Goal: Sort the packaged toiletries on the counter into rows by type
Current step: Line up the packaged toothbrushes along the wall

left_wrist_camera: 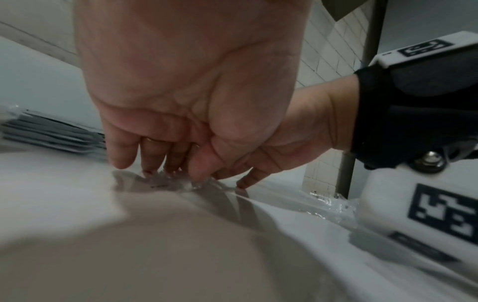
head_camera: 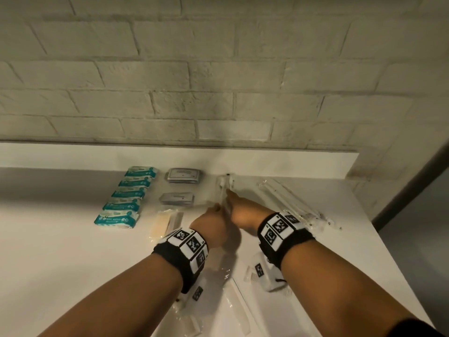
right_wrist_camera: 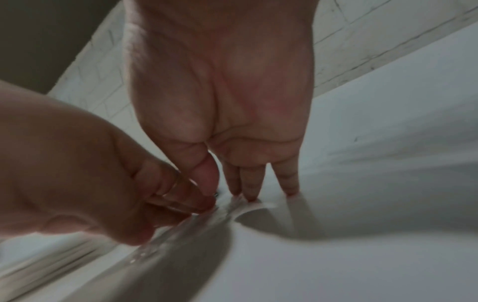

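Observation:
A long clear-wrapped packet [head_camera: 222, 186] with a white stick-like item inside lies at mid-counter, pointing toward the wall. My left hand [head_camera: 216, 207] meets its near part, and in the left wrist view the left hand [left_wrist_camera: 165, 169] has fingers and thumb drawn together on the crinkled wrapper [left_wrist_camera: 165, 183]. My right hand [head_camera: 229, 193] sits just right of it. In the right wrist view its fingers [right_wrist_camera: 248, 196] point straight down and press beside the wrapper [right_wrist_camera: 181, 228]. The item's far end is blurred.
Several teal wipe packets [head_camera: 126, 198] form a column at left. Two grey packet stacks [head_camera: 183, 176] [head_camera: 177, 198] and a beige packet [head_camera: 161, 223] line up beside them. More long clear packets [head_camera: 289, 198] lie at right; clear-wrapped combs [head_camera: 240, 310] lie under my forearms.

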Available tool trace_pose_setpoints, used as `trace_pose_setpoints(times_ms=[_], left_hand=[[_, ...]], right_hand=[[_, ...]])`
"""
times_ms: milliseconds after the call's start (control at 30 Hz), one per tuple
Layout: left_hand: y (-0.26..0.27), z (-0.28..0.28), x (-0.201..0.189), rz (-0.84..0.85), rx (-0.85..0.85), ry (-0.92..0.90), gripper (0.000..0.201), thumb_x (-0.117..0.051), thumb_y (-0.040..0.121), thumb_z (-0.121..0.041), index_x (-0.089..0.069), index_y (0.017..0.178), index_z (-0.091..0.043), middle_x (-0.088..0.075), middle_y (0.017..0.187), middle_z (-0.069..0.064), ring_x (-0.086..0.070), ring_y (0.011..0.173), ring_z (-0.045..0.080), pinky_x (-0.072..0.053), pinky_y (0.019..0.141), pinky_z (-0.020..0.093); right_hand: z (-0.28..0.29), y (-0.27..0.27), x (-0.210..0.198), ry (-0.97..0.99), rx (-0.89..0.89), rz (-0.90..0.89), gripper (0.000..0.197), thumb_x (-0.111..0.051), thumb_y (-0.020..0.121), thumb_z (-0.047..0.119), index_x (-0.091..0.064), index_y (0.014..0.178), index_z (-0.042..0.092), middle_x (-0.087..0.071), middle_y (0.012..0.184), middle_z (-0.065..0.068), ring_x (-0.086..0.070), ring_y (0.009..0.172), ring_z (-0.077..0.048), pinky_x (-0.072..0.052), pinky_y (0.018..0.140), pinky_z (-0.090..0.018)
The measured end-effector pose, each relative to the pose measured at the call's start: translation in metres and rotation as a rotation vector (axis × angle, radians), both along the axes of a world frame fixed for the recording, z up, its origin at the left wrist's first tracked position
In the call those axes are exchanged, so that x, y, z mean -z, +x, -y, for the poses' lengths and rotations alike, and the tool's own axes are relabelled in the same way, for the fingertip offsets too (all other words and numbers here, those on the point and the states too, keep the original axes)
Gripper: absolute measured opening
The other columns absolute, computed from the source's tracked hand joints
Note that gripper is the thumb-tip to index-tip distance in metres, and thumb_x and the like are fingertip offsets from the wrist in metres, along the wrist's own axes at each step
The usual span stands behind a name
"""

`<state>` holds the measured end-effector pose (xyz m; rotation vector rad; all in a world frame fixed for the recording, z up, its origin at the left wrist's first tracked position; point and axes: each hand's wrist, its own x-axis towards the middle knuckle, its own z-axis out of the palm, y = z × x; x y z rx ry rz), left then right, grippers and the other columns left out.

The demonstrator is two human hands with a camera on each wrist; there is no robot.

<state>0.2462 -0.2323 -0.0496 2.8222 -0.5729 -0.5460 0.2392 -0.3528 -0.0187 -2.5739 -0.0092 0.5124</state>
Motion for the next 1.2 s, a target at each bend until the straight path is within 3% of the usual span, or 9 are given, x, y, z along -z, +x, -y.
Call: trace_pose_setpoints(times_ms=[67,167,267,367,600,700,833,1000,1200], left_hand=[[0.002,0.0,0.003,0.025,-0.002,-0.022,0.059,-0.043,0.094,-0.017,-0.023,0.149,-0.007,-0.016,0.158,0.014,-0.028,0.142,0.029,-0.031,0.113,0.039],[0.004,0.001,0.006,0.119,0.093,-0.052,0.067,-0.004,0.095,-0.041,-0.019,0.151,-0.006,-0.013,0.159,0.014,-0.019,0.146,0.029,-0.028,0.115,0.04],[0.006,0.006,0.006,0.098,0.181,-0.01,0.058,-0.03,0.099,-0.027,-0.014,0.151,-0.006,-0.008,0.16,0.015,-0.012,0.147,0.031,-0.023,0.116,0.044],[0.01,0.008,0.005,0.091,0.198,0.025,0.06,-0.036,0.1,-0.025,-0.014,0.151,-0.006,-0.006,0.161,0.013,-0.01,0.147,0.03,-0.022,0.116,0.043],[0.015,0.007,0.01,0.074,0.191,0.02,0.061,-0.04,0.096,-0.013,-0.014,0.151,-0.007,-0.005,0.161,0.012,-0.007,0.148,0.028,-0.018,0.118,0.041],[0.016,0.004,0.011,0.065,0.2,0.001,0.061,-0.038,0.097,-0.013,-0.012,0.151,-0.006,-0.005,0.161,0.013,-0.007,0.148,0.028,-0.016,0.119,0.04],[0.014,0.007,0.01,0.04,0.133,-0.028,0.061,-0.039,0.095,-0.011,-0.016,0.152,-0.012,-0.005,0.161,0.008,-0.01,0.148,0.029,-0.021,0.118,0.045],[0.015,0.009,0.013,0.048,0.136,-0.017,0.063,-0.043,0.093,-0.011,-0.018,0.151,-0.012,-0.007,0.16,0.009,-0.013,0.147,0.029,-0.025,0.116,0.046],[0.017,0.005,0.014,0.072,0.227,0.067,0.068,-0.043,0.091,-0.01,-0.012,0.15,-0.001,-0.008,0.159,0.017,-0.009,0.147,0.033,-0.021,0.117,0.045]], right_hand=[[0.012,0.003,-0.003,0.08,0.025,0.063,0.059,-0.04,0.098,0.014,-0.019,0.152,0.017,-0.046,0.144,-0.018,-0.048,0.127,-0.034,-0.038,0.106,-0.041],[0.048,0.009,-0.007,-0.102,0.291,0.297,0.046,-0.05,0.09,0.021,-0.049,0.136,0.021,-0.052,0.137,-0.008,-0.05,0.125,-0.028,-0.041,0.103,-0.036],[0.083,0.007,-0.009,-0.459,0.473,0.171,0.04,-0.052,0.086,0.027,-0.056,0.124,0.015,-0.057,0.123,-0.009,-0.052,0.116,-0.03,-0.043,0.095,-0.037],[0.093,0.001,-0.004,-0.546,0.423,0.017,0.034,-0.049,0.086,0.017,-0.061,0.117,0.011,-0.062,0.118,-0.008,-0.056,0.113,-0.029,-0.044,0.091,-0.035],[0.081,0.001,-0.03,-0.534,-0.043,0.477,0.026,-0.05,0.091,0.015,-0.068,0.106,0.025,-0.058,0.109,-0.006,-0.057,0.101,-0.03,-0.041,0.079,-0.034],[0.068,-0.008,-0.022,-0.488,-0.23,0.483,0.041,-0.048,0.09,0.005,-0.063,0.124,0.022,-0.057,0.131,-0.008,-0.056,0.115,-0.032,-0.04,0.091,-0.036],[0.069,-0.021,-0.009,-0.367,-0.077,0.252,0.052,-0.04,0.098,0.009,-0.037,0.147,0.026,-0.033,0.155,0.001,-0.037,0.139,-0.023,-0.031,0.112,-0.031],[0.046,-0.033,-0.007,-0.363,-0.166,0.131,0.048,-0.049,0.096,0.029,-0.043,0.143,0.019,-0.046,0.146,-0.004,-0.046,0.131,-0.026,-0.037,0.109,-0.036],[0.024,-0.022,0.013,-0.47,-0.124,0.125,0.037,-0.05,0.093,0.023,-0.053,0.128,0.01,-0.051,0.128,-0.012,-0.057,0.112,-0.033,-0.048,0.093,-0.042]])
